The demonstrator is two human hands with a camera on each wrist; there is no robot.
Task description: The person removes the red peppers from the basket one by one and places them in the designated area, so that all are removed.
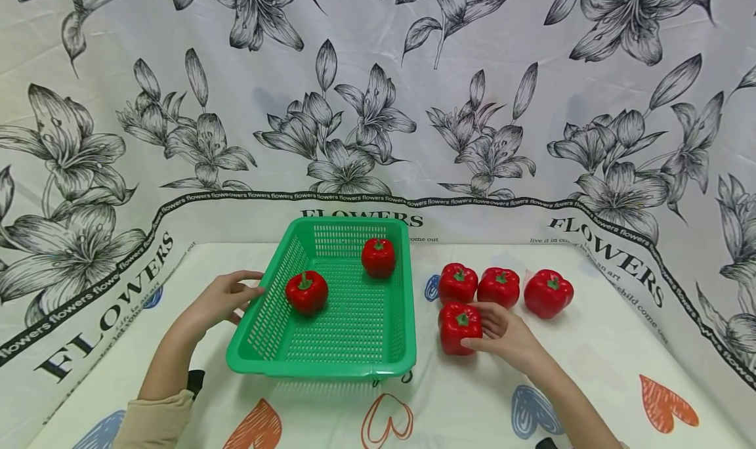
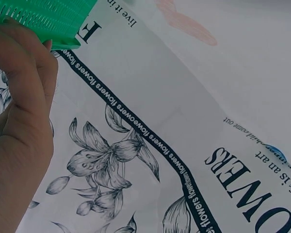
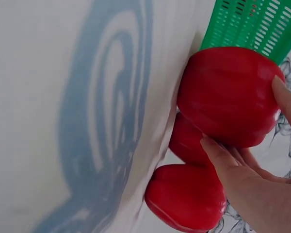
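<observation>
My right hand (image 1: 509, 334) grips a red bell pepper (image 1: 455, 331), its thumb on the near side and its fingers along the far right side. In the right wrist view, that hand (image 3: 262, 189) holds the pepper (image 3: 228, 97) between thumb and fingertips. My left hand (image 1: 221, 299) touches the outer left side of a green plastic basket (image 1: 248, 363) with loosely bent fingers. The left wrist view has that hand (image 2: 24, 73) at the basket's edge (image 2: 63, 29); part of the contact is hidden. Two red peppers lie inside, one left (image 1: 307, 295) and one back right (image 1: 378, 258).
Behind my right hand sit three more red peppers: one at left (image 1: 458, 281), one in the middle (image 1: 499, 286) and one at right (image 1: 548, 294). A white cloth (image 1: 331, 413) printed with hearts covers the table, and a flower-patterned curtain (image 1: 378, 167) rises behind.
</observation>
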